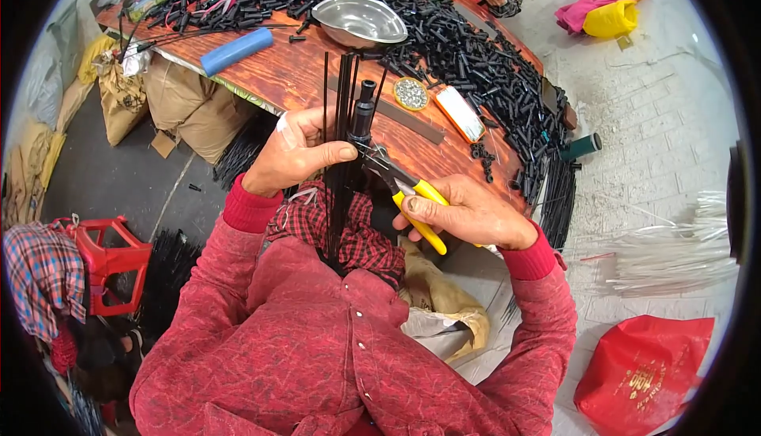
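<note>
Left hand [295, 157] clenched around upright black rods [339, 119], steadying the black cap [365, 107] at their top | right hand [468, 216] gripping yellow-handled pliers [404, 190], nose at the rods beside the left thumb | steel bowl [358, 21] and heaped black tubes [468, 55] beyond both hands, within reach on the wooden table [277, 75].

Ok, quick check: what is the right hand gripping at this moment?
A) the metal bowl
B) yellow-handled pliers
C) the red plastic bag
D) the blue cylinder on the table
B: the right hand is closed round the yellow-handled pliers, whose nose points at the bundle of black rods held upright by the left hand; the blue cylinder, metal bowl and red plastic bag lie untouched.
</note>
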The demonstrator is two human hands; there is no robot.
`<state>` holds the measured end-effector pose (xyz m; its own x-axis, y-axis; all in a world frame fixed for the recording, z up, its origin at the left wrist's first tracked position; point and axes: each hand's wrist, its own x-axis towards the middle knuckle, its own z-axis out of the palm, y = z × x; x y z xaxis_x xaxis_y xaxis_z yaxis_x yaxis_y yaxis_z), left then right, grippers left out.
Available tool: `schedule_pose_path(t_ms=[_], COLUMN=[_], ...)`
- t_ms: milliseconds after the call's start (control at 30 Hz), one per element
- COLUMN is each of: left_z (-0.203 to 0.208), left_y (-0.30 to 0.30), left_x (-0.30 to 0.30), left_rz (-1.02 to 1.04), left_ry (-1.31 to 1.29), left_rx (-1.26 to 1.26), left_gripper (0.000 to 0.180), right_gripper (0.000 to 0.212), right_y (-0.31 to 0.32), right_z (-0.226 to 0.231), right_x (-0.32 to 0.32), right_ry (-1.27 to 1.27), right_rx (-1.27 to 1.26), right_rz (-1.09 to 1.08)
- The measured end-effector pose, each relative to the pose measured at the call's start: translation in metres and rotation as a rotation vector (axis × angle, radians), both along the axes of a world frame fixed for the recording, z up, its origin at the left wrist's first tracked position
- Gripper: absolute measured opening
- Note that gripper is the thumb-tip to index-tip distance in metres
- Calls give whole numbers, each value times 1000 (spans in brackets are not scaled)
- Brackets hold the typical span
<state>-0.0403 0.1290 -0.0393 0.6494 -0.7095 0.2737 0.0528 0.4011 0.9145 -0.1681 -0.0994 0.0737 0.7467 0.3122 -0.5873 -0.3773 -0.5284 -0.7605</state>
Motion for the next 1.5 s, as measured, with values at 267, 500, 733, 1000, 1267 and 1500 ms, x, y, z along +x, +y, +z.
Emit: schedule_pose_path(t_ms=[267, 500, 733, 1000, 1267, 1500], left_z=[5, 6, 7, 7, 0, 0], left_y=[-2, -2, -5, -6, -1, -1], left_x=[-4, -4, -4, -3, 0, 7], left_rz=[26, 0, 6, 20, 24, 1], left_ry=[-14, -33, -8, -15, -63, -78], left_rx=[37, 32, -3, 12, 35, 2], left_gripper=[41, 43, 36, 36, 40, 38], right_gripper=[45, 46, 43, 46, 44, 44], right_y=[-7, -7, -7, -2, 0, -12], right_z=[4, 17, 12, 14, 13, -9], right_x=[3, 7, 8, 5, 8, 12], right_ry=[43, 156, 191, 68, 14, -32], right_rx=[-38, 75, 130, -9, -82, 56], right_rz=[5, -28, -64, -48, -6, 12])
